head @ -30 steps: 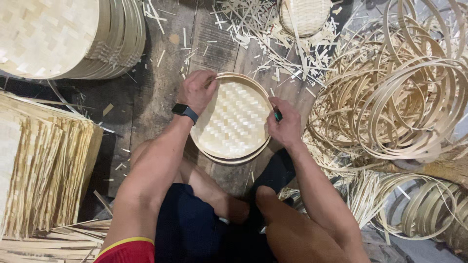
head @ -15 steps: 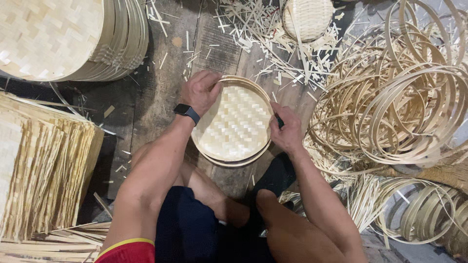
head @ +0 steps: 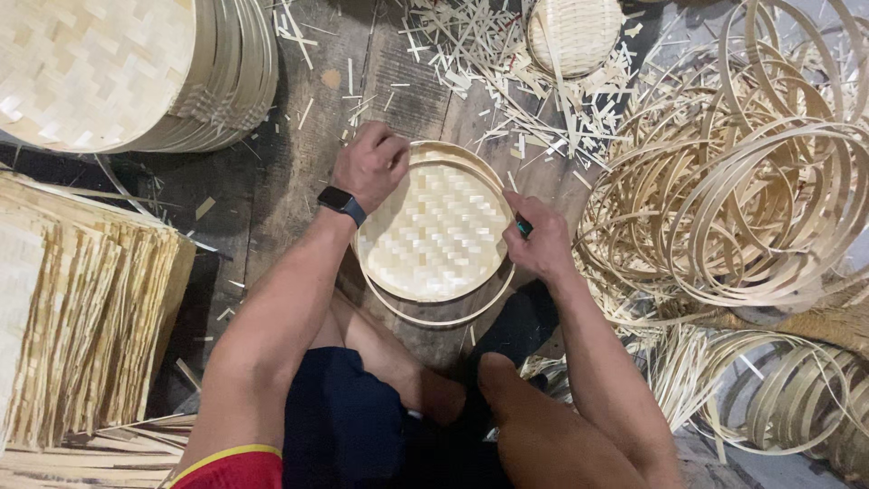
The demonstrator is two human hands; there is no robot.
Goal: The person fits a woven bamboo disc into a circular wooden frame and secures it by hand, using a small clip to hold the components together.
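Both hands (head: 371, 166) on woven tray (head: 434, 235) (round)

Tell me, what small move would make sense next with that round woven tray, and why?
Probably pressing the hoop up around the woven tray: at the near edge it sags away from the weave. The left hand grips the far rim and the right hand, holding a dark tool, is on the right edge.

Woven bamboo tray (head: 434, 237) pale, matt; plank floor (head: 299, 172) rough, dark wood.
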